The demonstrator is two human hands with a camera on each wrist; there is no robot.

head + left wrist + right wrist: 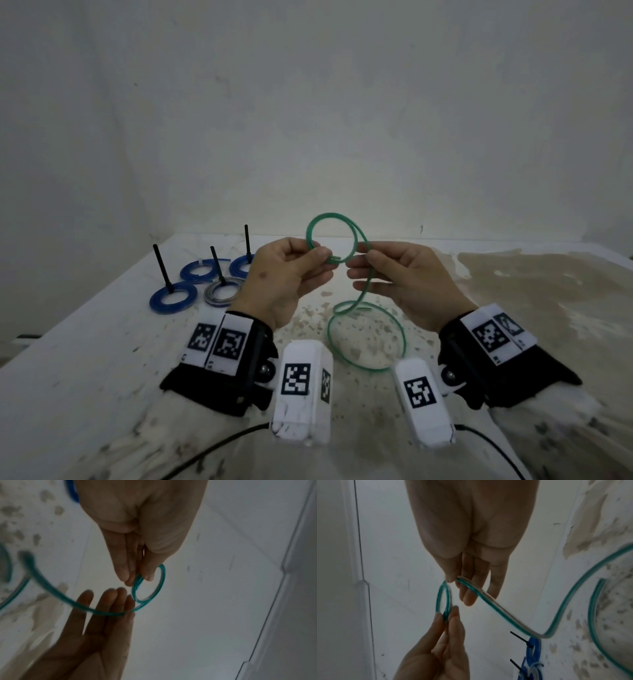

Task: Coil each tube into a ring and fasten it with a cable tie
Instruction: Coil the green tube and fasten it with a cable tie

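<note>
A green tube [310,230] is partly wound into a small ring held above the table. My left hand [323,257] pinches the ring's overlapping turns between thumb and fingers [126,573]. My right hand [363,258] pinches the tube just to the right of the ring, thumb against fingers [469,599]. From there the free length [508,618] drops to the table and lies in a wide loose loop [366,366]. The ring [162,580] shows two turns in the left wrist view.
Several finished coils lie at the far left of the stained white table [102,342]: blue rings [173,298] and a grey one [222,292], each with a black cable tie [161,267] sticking up. A white wall stands behind. Wrist camera cables trail near the front edge.
</note>
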